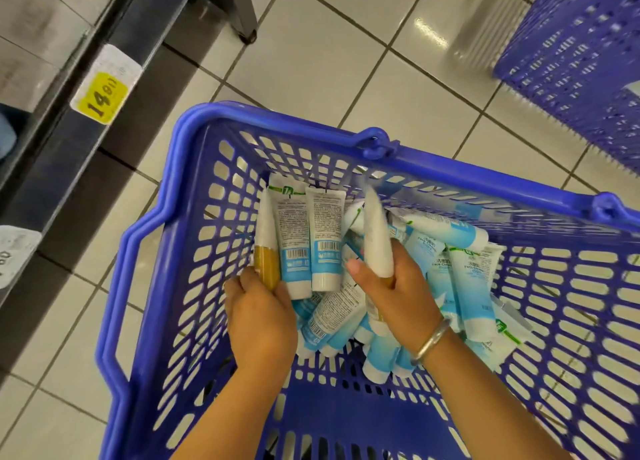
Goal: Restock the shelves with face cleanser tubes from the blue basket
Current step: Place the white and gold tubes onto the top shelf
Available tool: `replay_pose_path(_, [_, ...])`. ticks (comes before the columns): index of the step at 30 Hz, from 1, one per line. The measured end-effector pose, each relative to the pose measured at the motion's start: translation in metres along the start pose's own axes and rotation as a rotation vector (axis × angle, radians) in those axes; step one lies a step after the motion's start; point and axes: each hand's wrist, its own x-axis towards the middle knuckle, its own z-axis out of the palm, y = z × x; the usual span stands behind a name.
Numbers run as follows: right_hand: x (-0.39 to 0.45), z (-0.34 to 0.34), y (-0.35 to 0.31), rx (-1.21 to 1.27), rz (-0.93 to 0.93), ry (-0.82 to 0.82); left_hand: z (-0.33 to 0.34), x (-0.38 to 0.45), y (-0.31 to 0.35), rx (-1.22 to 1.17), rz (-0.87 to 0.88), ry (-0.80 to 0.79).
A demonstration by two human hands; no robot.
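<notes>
A blue plastic basket stands on the tiled floor and holds several white-and-blue face cleanser tubes in a loose pile. Inside it, my left hand grips a white tube with a gold cap; two more tubes stand fanned beside it, and whether they are in the same hand I cannot tell. My right hand, with a metal bangle on the wrist, grips another white tube that points up and away from me.
A dark shelf edge runs along the left with a yellow price tag and a second white tag below it. A second blue basket stands at the upper right. A dark metal foot rests on the floor at the top.
</notes>
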Motion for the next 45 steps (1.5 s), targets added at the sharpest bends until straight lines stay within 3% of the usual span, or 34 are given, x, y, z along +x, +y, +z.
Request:
replay_pose_path(4, [-0.014, 0.001, 0.017, -0.013, 0.099, -0.079, -0.002, 0.021, 0.007, -0.138, -0.024, -0.026])
replay_pose_path(9, [-0.015, -0.002, 0.035, -0.19, 0.099, -0.048, -0.007, 0.037, 0.011, -0.173, -0.027, -0.119])
replay_pose_path(15, [-0.007, 0.007, 0.032, 0.067, 0.278, -0.056, -0.009, 0.022, 0.004, -0.309, -0.153, -0.227])
replay_pose_path(19, [-0.01, 0.005, 0.017, 0.117, 0.307, 0.043, -0.024, 0.005, -0.001, -0.465, -0.126, -0.232])
replay_pose_path(23, [-0.037, -0.004, -0.003, 0.188, 0.367, 0.13, -0.051, -0.027, -0.007, -0.678, -0.131, -0.36])
replay_pose_path(30, [-0.095, -0.016, -0.083, 0.321, 0.297, 0.224, -0.129, -0.087, 0.022, -0.856, -0.138, -0.435])
replay_pose_path(37, [-0.164, -0.01, -0.205, 0.453, 0.169, 0.322, -0.255, -0.149, 0.059, -0.931, 0.025, -0.442])
replay_pose_path(45, [-0.247, -0.013, -0.362, 0.366, -0.05, 0.203, -0.391, -0.237, 0.073, -1.161, 0.265, -0.393])
